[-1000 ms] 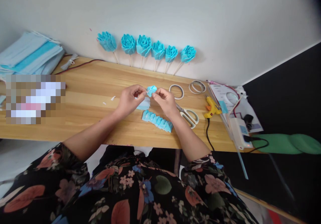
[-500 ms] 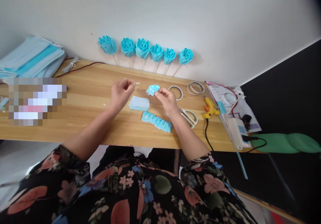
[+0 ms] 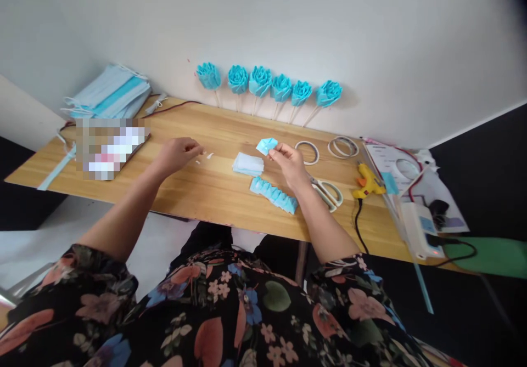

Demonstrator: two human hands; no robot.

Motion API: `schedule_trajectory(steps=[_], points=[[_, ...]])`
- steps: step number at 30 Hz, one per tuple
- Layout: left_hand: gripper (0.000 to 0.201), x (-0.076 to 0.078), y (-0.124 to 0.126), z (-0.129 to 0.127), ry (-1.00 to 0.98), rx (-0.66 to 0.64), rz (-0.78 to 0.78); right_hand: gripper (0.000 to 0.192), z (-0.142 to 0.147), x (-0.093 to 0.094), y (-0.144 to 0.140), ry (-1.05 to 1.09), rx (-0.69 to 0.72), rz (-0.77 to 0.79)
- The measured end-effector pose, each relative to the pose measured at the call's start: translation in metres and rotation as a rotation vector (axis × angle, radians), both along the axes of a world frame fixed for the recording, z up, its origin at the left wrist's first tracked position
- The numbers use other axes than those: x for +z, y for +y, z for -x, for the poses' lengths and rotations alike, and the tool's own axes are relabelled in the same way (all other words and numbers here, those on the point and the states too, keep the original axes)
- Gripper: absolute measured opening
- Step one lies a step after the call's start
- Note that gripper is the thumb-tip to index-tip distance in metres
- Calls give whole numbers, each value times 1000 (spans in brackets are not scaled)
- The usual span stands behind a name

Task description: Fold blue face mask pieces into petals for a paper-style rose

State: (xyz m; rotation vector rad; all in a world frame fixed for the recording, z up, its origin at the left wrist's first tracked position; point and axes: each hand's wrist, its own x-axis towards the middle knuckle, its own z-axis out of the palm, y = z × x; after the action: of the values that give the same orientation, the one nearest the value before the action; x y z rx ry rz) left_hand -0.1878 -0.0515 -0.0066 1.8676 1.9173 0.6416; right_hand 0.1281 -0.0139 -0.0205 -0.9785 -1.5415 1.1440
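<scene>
Mask pile (image 3: pixel 111 92): at the far left against the wall (image 3: pixel 263 21), flat pale and blue masks we see unfolded
Left hand (image 3: pixel 177 153): curled over the table (image 3: pixel 214 208), thumb and fingertips drawn close; we cannot tell if anything is pinched there
White scraps (image 3: pixel 209 156): small bits lying just beside our left fingertips
Blue flowers (image 3: pixel 260 82): six on thin sticks, leaning on the wall; we judge these finished
Flat stack (image 3: pixel 248 164): pale sheets between our hands, apparently left to be folded
Folded piece (image 3: pixel 267 145): above the table, beyond the stack's right end; we judge its folding near done
Row of pieces (image 3: pixel 274 194): overlapping on the table nearer us, seemingly folded but not made into a flower
Right hand (image 3: pixel 288 161): thumb and fingers closed on the folded piece's edge
Scissors (image 3: pixel 329 193): lying beside our right wrist
Glue gun (image 3: pixel 368 183): farther right, out of our grasp
</scene>
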Motion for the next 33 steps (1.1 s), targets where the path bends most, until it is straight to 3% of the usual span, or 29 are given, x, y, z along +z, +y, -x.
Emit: schedule_trajectory(steps=[3, 5, 10, 16, 21, 26, 29, 33], points=[[16, -15, 8, 4, -7, -9, -62, 26, 0, 0, 0, -9, 4, 10], [12, -17, 11, 4, -1, -38, -86, 28, 0, 0, 0, -3, 4, 12], [18, 3, 5, -26, -141, -42, -211, 27, -1, 1, -1, 26, 23, 33], [35, 20, 3, -91, -618, -327, 22, 28, -2, 3, -6, 3, 53, 36], [25, 17, 13, -115, -780, -264, 115, 29, -3, 5, -5, -1, 64, 29], [21, 15, 20, -122, -796, -224, 99, 34, -11, 8, 1, 47, 125, 82], [21, 16, 21, -125, -748, -260, 88, 41, -13, 8, 5, 71, 62, 98], [27, 23, 35, -121, -579, -371, 86, 36, -18, 11, 8, 59, -34, -7]])
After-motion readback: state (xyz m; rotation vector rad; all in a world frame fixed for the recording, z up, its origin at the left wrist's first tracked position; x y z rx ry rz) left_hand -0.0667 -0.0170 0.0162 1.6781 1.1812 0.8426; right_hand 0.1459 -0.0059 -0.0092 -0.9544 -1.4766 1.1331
